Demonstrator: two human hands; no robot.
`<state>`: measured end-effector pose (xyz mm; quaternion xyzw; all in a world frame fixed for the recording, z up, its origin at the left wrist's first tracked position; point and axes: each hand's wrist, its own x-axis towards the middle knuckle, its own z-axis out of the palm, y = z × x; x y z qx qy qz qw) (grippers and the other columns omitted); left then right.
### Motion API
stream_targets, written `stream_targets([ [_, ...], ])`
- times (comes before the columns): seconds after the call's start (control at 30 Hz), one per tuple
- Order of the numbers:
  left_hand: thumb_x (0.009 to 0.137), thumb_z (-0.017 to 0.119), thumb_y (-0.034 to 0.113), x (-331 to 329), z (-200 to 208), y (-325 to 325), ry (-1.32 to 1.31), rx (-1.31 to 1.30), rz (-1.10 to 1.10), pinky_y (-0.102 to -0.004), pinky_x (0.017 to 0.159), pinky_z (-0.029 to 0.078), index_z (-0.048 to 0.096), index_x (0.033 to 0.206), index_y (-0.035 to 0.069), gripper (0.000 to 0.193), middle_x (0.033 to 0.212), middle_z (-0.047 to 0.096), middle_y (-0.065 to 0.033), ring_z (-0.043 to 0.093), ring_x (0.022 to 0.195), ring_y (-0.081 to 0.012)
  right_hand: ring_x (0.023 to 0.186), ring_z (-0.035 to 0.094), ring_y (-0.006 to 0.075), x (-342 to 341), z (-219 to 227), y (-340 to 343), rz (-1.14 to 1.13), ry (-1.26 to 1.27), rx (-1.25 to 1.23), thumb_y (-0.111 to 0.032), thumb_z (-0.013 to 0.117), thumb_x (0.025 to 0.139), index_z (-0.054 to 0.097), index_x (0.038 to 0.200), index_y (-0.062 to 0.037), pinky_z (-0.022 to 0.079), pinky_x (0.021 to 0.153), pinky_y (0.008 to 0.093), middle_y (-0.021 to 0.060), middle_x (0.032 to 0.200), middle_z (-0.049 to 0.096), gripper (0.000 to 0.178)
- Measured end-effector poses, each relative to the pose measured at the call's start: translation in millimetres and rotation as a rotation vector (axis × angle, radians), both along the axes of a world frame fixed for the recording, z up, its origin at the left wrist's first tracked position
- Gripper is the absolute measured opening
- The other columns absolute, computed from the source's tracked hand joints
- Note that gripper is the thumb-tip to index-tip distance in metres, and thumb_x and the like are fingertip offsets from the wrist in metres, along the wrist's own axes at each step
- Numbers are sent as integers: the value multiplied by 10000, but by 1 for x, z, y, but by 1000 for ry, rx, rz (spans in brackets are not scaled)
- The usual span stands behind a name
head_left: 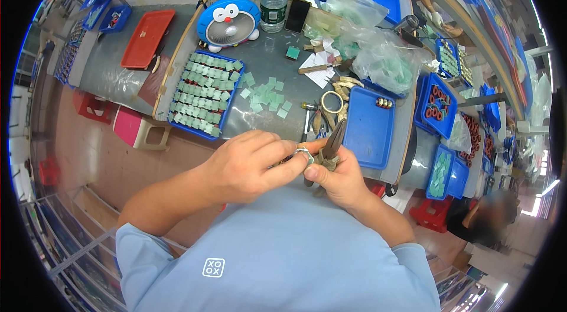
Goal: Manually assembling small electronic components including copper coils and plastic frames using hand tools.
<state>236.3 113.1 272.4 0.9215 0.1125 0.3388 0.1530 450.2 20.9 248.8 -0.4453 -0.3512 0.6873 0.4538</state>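
Close in front of my body, both hands meet at the near edge of the bench. My left hand point(254, 164) is closed, its fingers pinching a small part with a pale green square piece point(309, 157). The rest of that part is hidden by my fingers. My right hand point(345, 181) is wrapped round dark pliers point(335, 142) with bound handles, their nose pointing up and away from me. The right thumb lies against the small part too. Beyond my hands, loose green squares point(269, 94) are scattered on the grey bench top.
To the left, a blue tray point(223, 112) holds rows of green-topped parts. A blue tray point(369, 129) on the right has a few small parts at its top. Behind stand a blue fan point(229, 22), a water bottle point(273, 7), a phone point(297, 15) and plastic bags point(387, 58).
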Motion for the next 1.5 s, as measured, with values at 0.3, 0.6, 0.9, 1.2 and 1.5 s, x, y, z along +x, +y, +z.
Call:
stream_targets([
  [0.3,951,682,223,0,-9,5,-252,-375,-2,-322,681,537,577,1272,21,393,1014,651,-107,654,797,-210,942,646,198,0,3,10,-114,-441,611,-149,844,844,625,1255,-2,525,819,311,105,1089,648,488],
  [0.6,1042,545,196,0,4,-12,-90,-1351,30,-308,766,487,488,1212,10,258,949,617,-80,585,851,-123,907,648,277,-12,6,19,-136,-726,867,-152,885,773,640,1229,-2,529,767,350,142,1071,652,539],
  [0.9,1041,539,153,8,-5,-29,-359,-1456,59,-272,821,455,492,1186,8,210,1017,555,-61,513,895,-97,879,649,277,-14,1,25,-169,-788,1030,-246,866,812,625,1222,14,532,740,367,152,1061,653,542],
  [1.2,1046,518,125,16,-13,-40,-473,-1449,83,-258,812,449,493,1181,23,171,1014,547,-44,501,903,-76,975,626,289,-10,4,18,-116,-730,944,-124,872,788,593,1239,17,512,847,394,155,1114,642,548],
  [1.5,1044,506,116,23,-15,-43,-555,-1536,63,-239,797,433,488,1170,36,150,1008,531,-20,464,888,-49,875,640,268,-9,9,20,-160,-766,986,-235,863,818,609,1222,22,529,739,351,152,1041,643,542],
])
